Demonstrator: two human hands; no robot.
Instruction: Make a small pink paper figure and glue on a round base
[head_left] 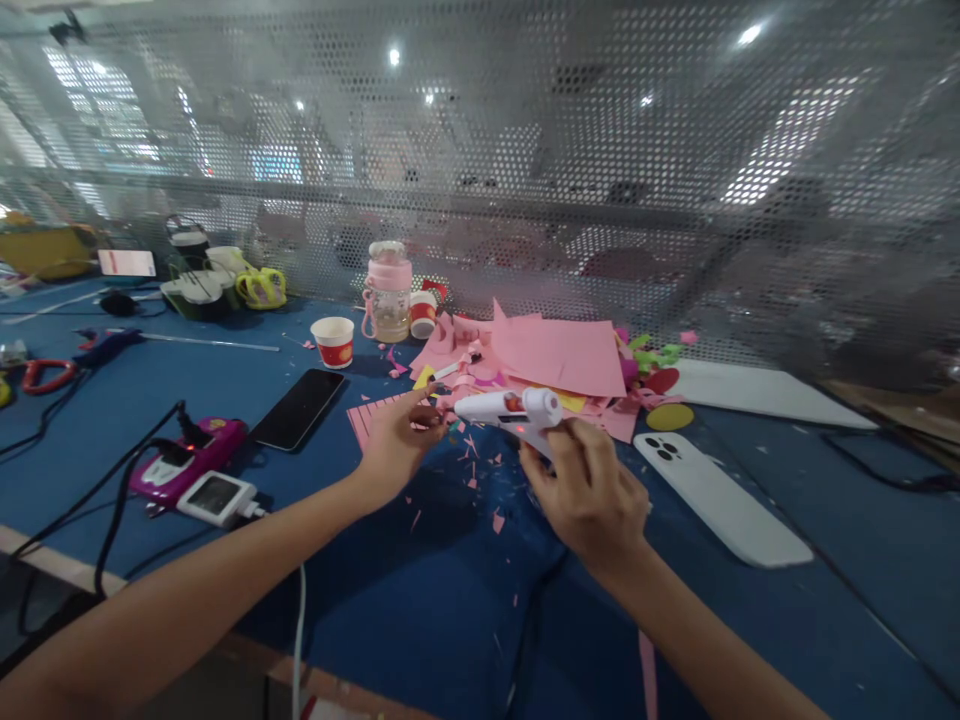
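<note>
My right hand (592,490) is wrapped round the handle of a white hot glue gun (499,408), which points left with a small red light glowing on its side. Close to the nozzle, my left hand (401,440) has its fingers pinched together; what lies between them is too small to make out. Behind the glue gun is a heap of pink paper (559,355) with cut pieces. A striped pink paper (367,415) lies partly behind my left hand. Small pink scraps (498,521) are scattered on the blue table (420,610) below the gun.
A black phone (300,408) and a purple power strip (187,462) with a white charger (217,498) lie left. Paper cups (334,342) and a pink-lidded bottle (388,295) stand behind. On the right is a white phone (720,500). A perforated metal screen (480,150) borders the table.
</note>
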